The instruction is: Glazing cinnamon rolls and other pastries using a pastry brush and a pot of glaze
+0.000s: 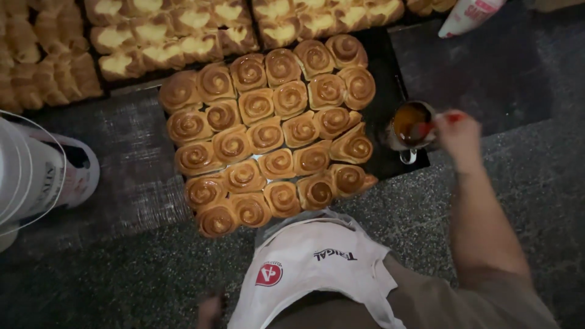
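Note:
A black tray holds several golden spiral rolls packed side by side. At the tray's right corner stands a small metal cup of orange-brown glaze. My right hand is beside the cup, closed on a red-handled brush whose tip is dipped in the glaze. My left hand shows only as a dim shape at the bottom edge, next to my white apron, away from the tray. Whether it holds anything is unclear.
More trays of pale filled pastries and braided pastries line the far side. A white bucket stands at the left and a white bag at the top right. The surface is dark speckled stone.

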